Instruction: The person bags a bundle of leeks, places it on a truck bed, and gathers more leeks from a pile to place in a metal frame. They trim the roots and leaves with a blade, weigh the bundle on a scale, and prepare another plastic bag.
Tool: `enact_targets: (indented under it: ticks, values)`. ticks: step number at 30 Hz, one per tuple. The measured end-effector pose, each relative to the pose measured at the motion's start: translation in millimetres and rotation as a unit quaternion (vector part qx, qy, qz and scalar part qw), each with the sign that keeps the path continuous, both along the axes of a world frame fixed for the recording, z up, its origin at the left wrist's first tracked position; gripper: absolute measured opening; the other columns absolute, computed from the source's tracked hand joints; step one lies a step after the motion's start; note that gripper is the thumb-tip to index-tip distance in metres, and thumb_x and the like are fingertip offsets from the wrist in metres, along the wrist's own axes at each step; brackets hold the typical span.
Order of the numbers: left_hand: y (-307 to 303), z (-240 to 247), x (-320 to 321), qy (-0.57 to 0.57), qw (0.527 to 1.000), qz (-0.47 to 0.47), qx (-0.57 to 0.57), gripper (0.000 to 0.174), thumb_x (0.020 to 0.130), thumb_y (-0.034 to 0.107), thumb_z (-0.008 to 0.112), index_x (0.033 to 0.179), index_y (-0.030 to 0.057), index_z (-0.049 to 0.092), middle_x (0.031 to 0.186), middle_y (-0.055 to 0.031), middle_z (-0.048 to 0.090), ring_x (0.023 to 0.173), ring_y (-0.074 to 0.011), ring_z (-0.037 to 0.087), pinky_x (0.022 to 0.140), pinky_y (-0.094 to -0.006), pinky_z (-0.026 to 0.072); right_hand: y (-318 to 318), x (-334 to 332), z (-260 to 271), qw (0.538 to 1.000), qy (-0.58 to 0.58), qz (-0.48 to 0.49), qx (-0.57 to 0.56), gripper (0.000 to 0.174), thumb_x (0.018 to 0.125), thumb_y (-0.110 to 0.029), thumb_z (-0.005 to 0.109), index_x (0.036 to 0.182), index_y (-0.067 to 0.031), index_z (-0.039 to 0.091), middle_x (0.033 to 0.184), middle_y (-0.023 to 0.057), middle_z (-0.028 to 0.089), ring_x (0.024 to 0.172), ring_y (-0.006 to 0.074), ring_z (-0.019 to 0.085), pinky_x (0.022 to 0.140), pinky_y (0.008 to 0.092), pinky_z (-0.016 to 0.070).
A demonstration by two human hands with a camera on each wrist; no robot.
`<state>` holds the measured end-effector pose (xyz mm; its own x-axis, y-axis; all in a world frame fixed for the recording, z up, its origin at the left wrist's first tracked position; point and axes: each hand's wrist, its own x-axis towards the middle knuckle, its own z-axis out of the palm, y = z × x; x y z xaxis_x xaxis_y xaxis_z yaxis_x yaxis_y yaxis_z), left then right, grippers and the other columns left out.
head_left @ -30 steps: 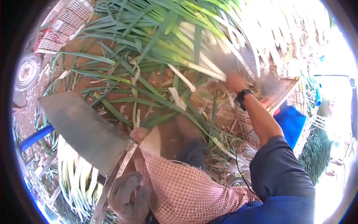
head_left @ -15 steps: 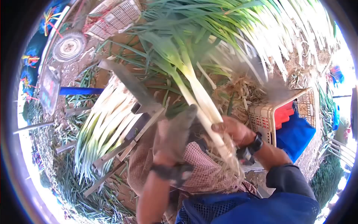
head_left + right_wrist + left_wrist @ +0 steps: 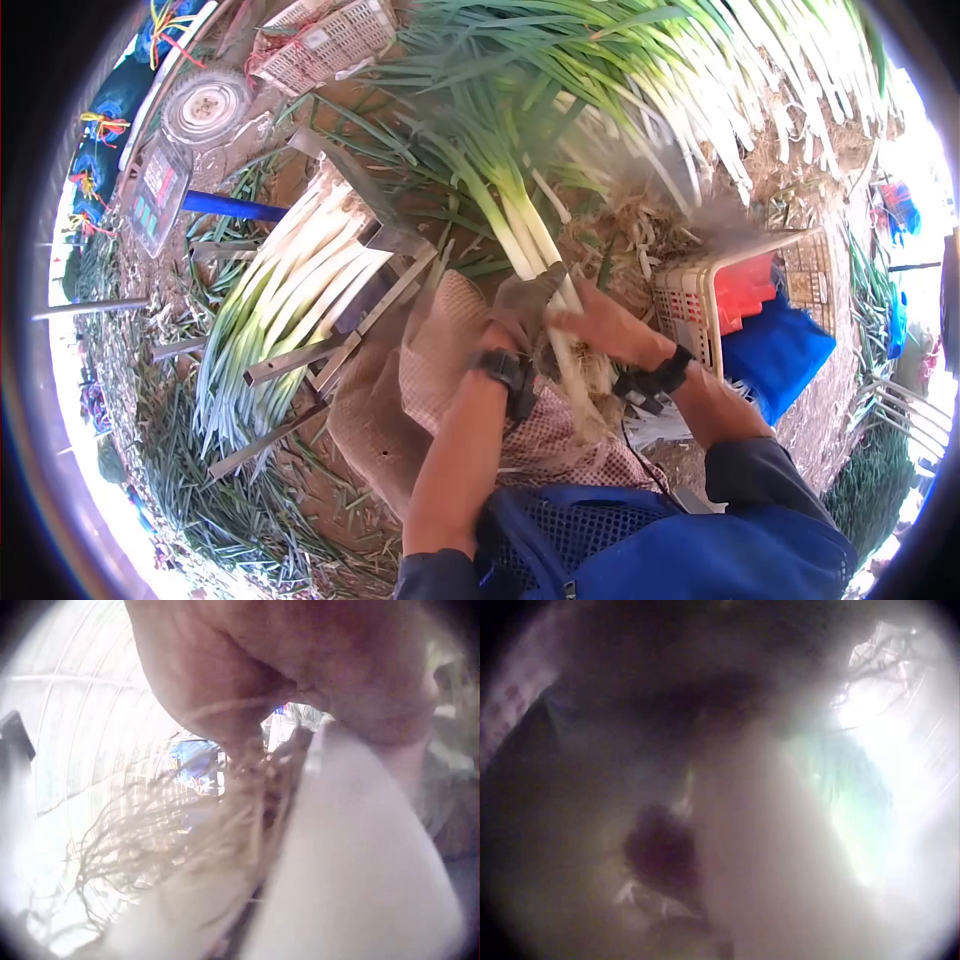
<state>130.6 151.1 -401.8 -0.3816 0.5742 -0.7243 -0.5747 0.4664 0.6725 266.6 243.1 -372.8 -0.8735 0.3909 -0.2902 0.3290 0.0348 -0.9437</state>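
A few long green onions [image 3: 524,225] stand slanted over the lap, leaves pointing away and stringy roots [image 3: 587,415] toward the body. My gloved left hand [image 3: 522,308] grips their white stalks. Just right of it, my bare right hand [image 3: 612,325] holds the same stalks with its fingers bent at them. In the right wrist view, white stalks [image 3: 360,855] and brown roots [image 3: 247,802] lie close below the right hand [image 3: 300,667]. The left wrist view is blurred, with a pale stalk [image 3: 765,847] filling its middle.
A large pile of green onions [image 3: 690,60] lies ahead. At the left, a trimmed bundle [image 3: 300,270] rests on a metal frame [image 3: 340,360] beside a scale display [image 3: 158,195]. On the right stands a plastic crate [image 3: 690,310] with red and blue bags [image 3: 780,345]. A checkered cloth [image 3: 600,460] covers the lap.
The right hand has come back from the pile with green onions. The left hand has risen from beside the metal frame and moved onto the stalks. The view has shifted left.
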Motion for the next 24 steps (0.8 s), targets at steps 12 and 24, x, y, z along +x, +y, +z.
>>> enact_targets:
  ticks: [12,24]
  values:
    - [23,-22,-3,-0.079,0.958,0.087,0.262,0.030,0.106,0.025,0.052,0.114,-0.0028,0.060,0.098,-0.0174,0.070,0.084,-0.0295,0.070,0.085,-0.0428,0.0590,3,39,81,0.975,-0.078,-0.025,-0.204,0.052,0.093,-0.035,0.070,0.126,0.0044,0.059,0.104,0.0082,0.067,0.092,0.0137,0.061,0.083,0.0303,0.0504]
    - [20,0,5,-0.212,0.950,0.177,0.146,0.029,0.103,0.017,0.062,0.122,-0.0045,0.060,0.111,-0.0209,0.069,0.098,-0.0311,0.071,0.088,-0.0454,0.0629,-8,87,90,0.980,-0.178,-0.079,-0.034,0.036,0.103,-0.031,0.061,0.121,-0.0001,0.066,0.100,0.0026,0.071,0.089,0.0109,0.063,0.076,0.0297,0.0499]
